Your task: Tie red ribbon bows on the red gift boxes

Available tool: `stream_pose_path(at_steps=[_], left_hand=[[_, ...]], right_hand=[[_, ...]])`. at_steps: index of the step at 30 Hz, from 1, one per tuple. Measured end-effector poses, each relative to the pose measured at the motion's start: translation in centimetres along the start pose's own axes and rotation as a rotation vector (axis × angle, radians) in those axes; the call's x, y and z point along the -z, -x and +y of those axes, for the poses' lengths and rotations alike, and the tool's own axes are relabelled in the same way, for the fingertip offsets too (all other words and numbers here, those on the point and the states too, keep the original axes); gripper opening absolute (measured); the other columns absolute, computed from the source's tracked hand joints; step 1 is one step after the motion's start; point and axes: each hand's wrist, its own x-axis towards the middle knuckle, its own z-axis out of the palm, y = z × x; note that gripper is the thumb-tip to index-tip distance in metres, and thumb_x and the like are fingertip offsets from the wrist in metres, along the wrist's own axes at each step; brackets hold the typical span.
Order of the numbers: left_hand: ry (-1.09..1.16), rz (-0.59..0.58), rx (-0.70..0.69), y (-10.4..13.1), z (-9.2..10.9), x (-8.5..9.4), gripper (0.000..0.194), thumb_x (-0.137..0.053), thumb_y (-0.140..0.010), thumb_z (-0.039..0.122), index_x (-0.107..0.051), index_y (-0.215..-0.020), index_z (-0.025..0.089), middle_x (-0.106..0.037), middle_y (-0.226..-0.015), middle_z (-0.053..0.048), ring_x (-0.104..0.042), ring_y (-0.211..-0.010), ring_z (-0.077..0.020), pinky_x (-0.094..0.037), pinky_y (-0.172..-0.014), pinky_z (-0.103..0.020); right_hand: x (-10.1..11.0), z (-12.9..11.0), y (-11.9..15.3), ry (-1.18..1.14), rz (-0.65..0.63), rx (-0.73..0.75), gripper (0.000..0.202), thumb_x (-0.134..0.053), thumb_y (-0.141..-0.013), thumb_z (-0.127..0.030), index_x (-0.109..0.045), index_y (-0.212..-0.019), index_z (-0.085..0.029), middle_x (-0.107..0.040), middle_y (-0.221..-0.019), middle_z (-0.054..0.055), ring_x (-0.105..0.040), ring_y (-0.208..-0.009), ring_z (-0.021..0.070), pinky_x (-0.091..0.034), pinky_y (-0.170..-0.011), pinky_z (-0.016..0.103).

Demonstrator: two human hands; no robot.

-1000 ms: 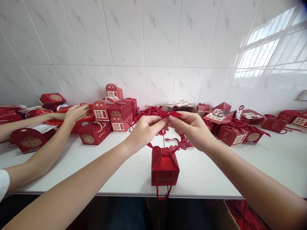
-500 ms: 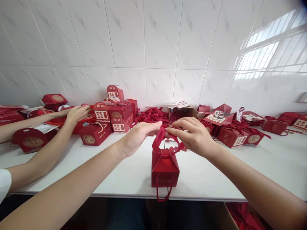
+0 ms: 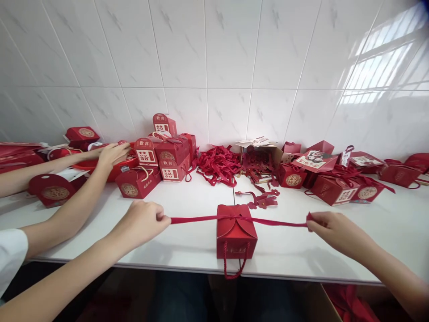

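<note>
A small red gift box [image 3: 237,239] stands upright at the table's front edge, its top flaps folded together and a cord handle [image 3: 234,273] hanging down its front. A dark red ribbon [image 3: 194,219] crosses the box top, with a knot or crossing at the middle, and is stretched out level to both sides. My left hand [image 3: 144,223] is closed, pinching the ribbon's left end. Its right end is pinched in my right hand [image 3: 325,227], well to the right of the box. Neither hand touches the box itself.
Behind the box lie flower-shaped red paper pieces [image 3: 264,199], a heap of ribbons [image 3: 219,163] and an open carton [image 3: 261,156]. Finished-looking red boxes [image 3: 338,188] stand right, stacked boxes [image 3: 172,156] left. A co-worker's hands [image 3: 112,156] reach over a red basin [image 3: 132,163] at the left.
My hands have moved apart and lower, drawing the ribbon from upright loops above the box into a taut line across its top. The co-worker's hands stay over the basin.
</note>
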Motion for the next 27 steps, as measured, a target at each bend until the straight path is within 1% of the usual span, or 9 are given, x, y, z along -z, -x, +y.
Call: stream_pose_path(at_steps=[2, 4, 7, 12, 16, 20, 23, 25, 27], left_hand=[[0.128, -0.081, -0.027, 0.4, -0.2, -1.5, 0.026, -0.05, -0.074, 0.034, -0.058, -0.053, 0.021, -0.071, -0.071, -0.005, -0.063, -0.077, -0.0252, -0.043, -0.078, -0.035], [0.333, -0.061, -0.047, 0.3, 0.8, -2.3, 0.025, -0.052, -0.076, 0.043, -0.064, -0.07, 0.022, -0.07, -0.103, -0.006, -0.062, -0.099, -0.0276, -0.042, -0.089, -0.036], [0.61, 0.004, -0.078, -0.3, 3.9, -2.4, 0.03, -0.052, -0.079, 0.05, -0.061, -0.091, 0.023, -0.064, -0.114, -0.005, -0.058, -0.107, -0.025, -0.044, -0.091, -0.034], [0.818, -0.103, -0.124, -1.4, 8.5, -3.1, 0.035, -0.058, -0.076, 0.05, -0.05, -0.094, 0.022, -0.059, -0.104, -0.006, -0.056, -0.1, -0.023, -0.044, -0.089, -0.037], [0.908, -0.188, -0.101, -1.6, 9.9, -4.6, 0.033, -0.058, -0.077, 0.049, -0.04, -0.085, 0.022, -0.054, -0.083, 0.001, -0.052, -0.077, -0.0171, -0.043, -0.071, -0.031], [1.026, -0.335, -0.079, -1.3, 9.8, -5.2, 0.033, -0.052, -0.081, 0.052, -0.037, -0.078, 0.022, -0.044, -0.068, 0.006, -0.043, -0.063, -0.0127, -0.036, -0.061, -0.026], [0.99, -0.327, -0.094, -1.3, 9.0, -5.0, 0.04, -0.047, -0.082, 0.056, -0.039, -0.068, 0.02, -0.038, -0.064, 0.006, -0.038, -0.06, -0.0117, -0.032, -0.059, -0.025], [0.979, -0.305, -0.089, -1.7, 8.2, -4.8, 0.044, -0.042, -0.084, 0.057, -0.036, -0.062, 0.02, -0.033, -0.059, 0.006, -0.033, -0.057, -0.0112, -0.03, -0.057, -0.025], [1.001, -0.414, -0.036, -2.4, 7.4, -4.6, 0.043, -0.038, -0.085, 0.055, -0.037, -0.062, 0.02, -0.031, -0.055, 0.007, -0.029, -0.052, -0.01, -0.026, -0.051, -0.024]], right_hand=[[-1.1, 1.0, 0.1, -0.034, -0.047, -0.044, 0.032, -0.044, -0.083, -0.044, -0.066, -0.076, -0.022, -0.067, -0.068, 0.004, -0.06, -0.059, 0.0207, -0.042, -0.054, 0.03], [-1.8, 0.4, -0.1, -0.067, 0.053, -0.049, 0.041, -0.041, -0.085, -0.052, -0.065, -0.099, -0.022, -0.069, -0.096, 0.009, -0.065, -0.081, 0.0262, -0.048, -0.069, 0.037], [-2.4, -2.8, -0.6, -0.22, 0.117, 0.058, 0.045, -0.032, -0.09, -0.052, -0.059, -0.11, -0.022, -0.063, -0.116, 0.011, -0.059, -0.105, 0.0279, -0.045, -0.088, 0.041], [-3.4, -8.3, -1.0, -0.572, -0.073, 0.191, 0.045, -0.028, -0.093, -0.054, -0.05, -0.113, -0.021, -0.065, -0.1, 0.008, -0.06, -0.095, 0.0227, -0.047, -0.082, 0.037], [-5.0, -10.2, -1.1, -0.731, -0.124, 0.211, 0.043, -0.041, -0.089, -0.054, -0.041, -0.116, -0.02, -0.057, -0.073, 0.0, -0.056, -0.07, 0.0178, -0.045, -0.064, 0.03], [-6.0, -10.1, -1.5, -0.851, -0.105, 0.166, 0.037, -0.052, -0.084, -0.05, -0.039, -0.103, -0.022, -0.04, -0.055, -0.009, -0.041, -0.051, 0.0123, -0.034, -0.05, 0.025], [-5.3, -8.9, -1.7, -0.816, -0.027, 0.202, 0.033, -0.057, -0.081, -0.047, -0.036, -0.076, -0.023, -0.033, -0.055, -0.009, -0.033, -0.05, 0.0097, -0.029, -0.048, 0.024], [-4.2, -8.1, -1.6, -0.743, -0.063, 0.292, 0.036, -0.05, -0.086, -0.044, -0.033, -0.063, -0.022, -0.035, -0.058, -0.006, -0.036, -0.054, 0.0105, -0.031, -0.051, 0.025], [-3.3, -7.5, -1.3, -0.61, -0.114, 0.39, 0.04, -0.039, -0.091, -0.037, -0.037, -0.055, -0.02, -0.042, -0.063, -0.001, -0.043, -0.058, 0.0127, -0.036, -0.055, 0.027]])
